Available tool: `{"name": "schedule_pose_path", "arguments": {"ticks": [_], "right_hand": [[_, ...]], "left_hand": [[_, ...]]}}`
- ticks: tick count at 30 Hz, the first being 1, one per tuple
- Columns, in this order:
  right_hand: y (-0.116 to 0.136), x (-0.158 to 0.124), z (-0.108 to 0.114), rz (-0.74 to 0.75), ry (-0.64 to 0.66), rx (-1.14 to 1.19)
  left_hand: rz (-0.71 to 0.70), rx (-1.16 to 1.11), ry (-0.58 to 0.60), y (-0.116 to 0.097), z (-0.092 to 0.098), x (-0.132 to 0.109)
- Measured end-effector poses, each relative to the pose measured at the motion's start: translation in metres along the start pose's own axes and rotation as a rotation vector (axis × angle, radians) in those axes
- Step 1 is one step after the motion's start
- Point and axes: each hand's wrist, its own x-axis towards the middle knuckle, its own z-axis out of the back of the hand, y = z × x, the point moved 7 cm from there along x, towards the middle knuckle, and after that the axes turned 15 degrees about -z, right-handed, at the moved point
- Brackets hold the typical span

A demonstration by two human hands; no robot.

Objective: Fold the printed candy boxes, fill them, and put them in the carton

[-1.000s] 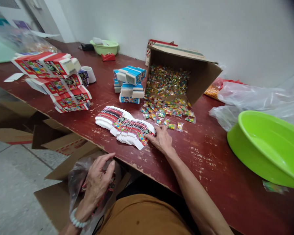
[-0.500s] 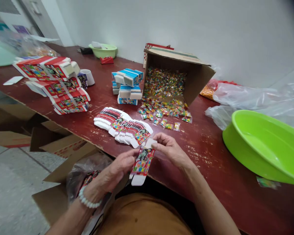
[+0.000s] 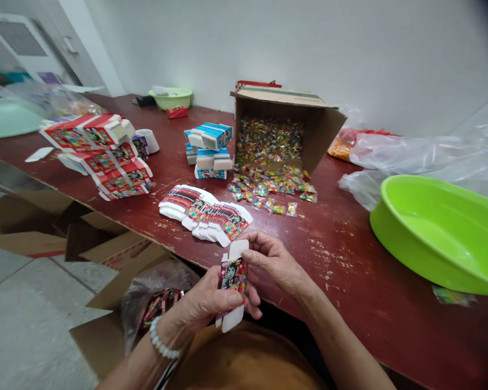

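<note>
Both my hands hold a small printed paper carton (image 3: 232, 275) just past the table's front edge, over my lap. It stands upright, red with a portrait on its face, and white end flaps stick out above and below. My left hand (image 3: 209, 306), with a white bead bracelet at the wrist, grips its lower part. My right hand (image 3: 270, 265) pinches it from the other side near the top. Beyond my hands, a fanned row of flat printed cartons (image 3: 203, 216) lies on the dark red table (image 3: 333, 260).
Stacks of red cartons and blue cartons stand on the table. A tipped cardboard box (image 3: 284, 108) spills wrapped sweets. A lime green basin (image 3: 435, 233) and plastic bags lie at right. Below left, an open cardboard box (image 3: 101, 341) holds a plastic bag with printed cartons.
My left hand has come up from the bag, and my right hand has left the fanned row. Both now hold the carton, which has turned more upright and moved closer to me.
</note>
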Motion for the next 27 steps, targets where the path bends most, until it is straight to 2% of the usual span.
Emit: {"name": "schedule_pose_path", "arguments": {"ticks": [4,6,9,14,17,18,19,23,25,27], "right_hand": [[0.0,-0.003,-0.006,-0.003,-0.035,0.078],[0.0,-0.002,-0.011,0.003,-0.011,0.109],[0.001,0.0,-0.022,0.001,0.073,0.124],[-0.003,-0.001,-0.029,-0.012,0.131,0.113],[-0.016,-0.001,-0.037,-0.073,0.249,0.065],[-0.022,0.0,-0.038,-0.092,0.254,0.044],[-0.027,0.002,-0.036,-0.1,0.223,0.017],[-0.039,0.009,-0.024,-0.063,-0.081,-0.094],[-0.046,0.01,-0.026,-0.104,-0.143,-0.109],[-0.052,0.012,-0.031,-0.14,-0.161,-0.105]], "left_hand": [[0.012,-0.007,0.005,-0.003,-0.004,-0.003],[-0.001,-0.023,-0.004,-0.004,-0.002,-0.005],[-0.026,-0.068,-0.084,-0.005,0.004,-0.01],[-0.045,-0.044,-0.167,-0.009,0.009,-0.016],[-0.08,-0.032,-0.271,-0.01,0.015,-0.015],[-0.087,-0.026,-0.307,-0.01,0.016,-0.014],[-0.089,-0.018,-0.341,-0.01,0.018,-0.014],[-0.155,0.049,-0.441,-0.008,0.019,-0.013],[-0.208,0.099,-0.494,-0.006,0.02,-0.015],[-0.247,0.151,-0.622,-0.004,0.027,-0.021]]}}
